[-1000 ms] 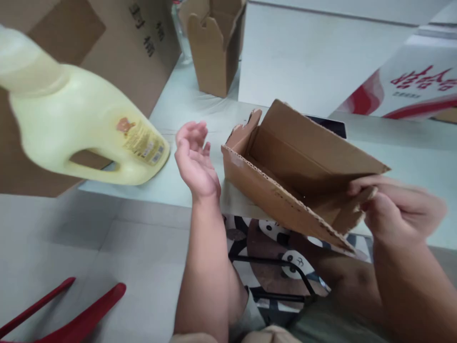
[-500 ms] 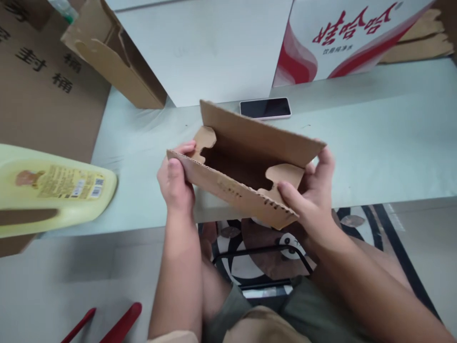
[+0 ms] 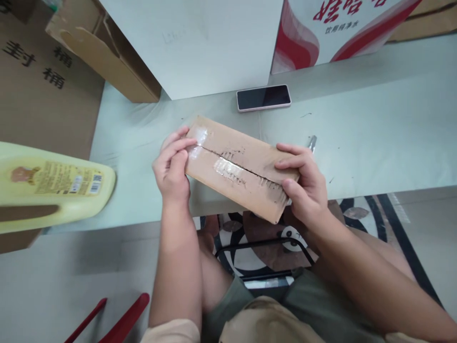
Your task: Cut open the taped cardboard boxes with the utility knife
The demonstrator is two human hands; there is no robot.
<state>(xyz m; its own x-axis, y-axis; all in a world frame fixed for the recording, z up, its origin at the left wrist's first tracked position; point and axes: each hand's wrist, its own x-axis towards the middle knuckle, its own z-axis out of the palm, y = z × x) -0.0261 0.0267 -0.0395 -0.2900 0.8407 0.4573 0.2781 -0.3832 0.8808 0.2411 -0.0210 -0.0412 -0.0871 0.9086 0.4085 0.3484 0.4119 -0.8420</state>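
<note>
A small brown cardboard box point(image 3: 228, 190) is held tilted over the front edge of the table. Its two long flaps meet along a dark seam, with shiny bits of clear tape and torn marks on them. My left hand point(image 3: 174, 166) is closed round the left end, thumb in front and fingers over the corner. At the right end, my right hand point(image 3: 305, 178) grips with its fingers on top and the thumb at the near corner. The underside and the inside of the box are hidden.
On the pale green tabletop point(image 3: 374, 128) lie a phone point(image 3: 264, 98) and a small greyish object point(image 3: 312, 143) by my right hand. White cartons point(image 3: 214, 52) stand behind. A yellow jug point(image 3: 67, 190) and an upright cardboard holder point(image 3: 117, 62) are at the left.
The box stood open with its flaps raised; now the long flaps are folded down and meet in the middle. My fingers have moved onto the top of it.
</note>
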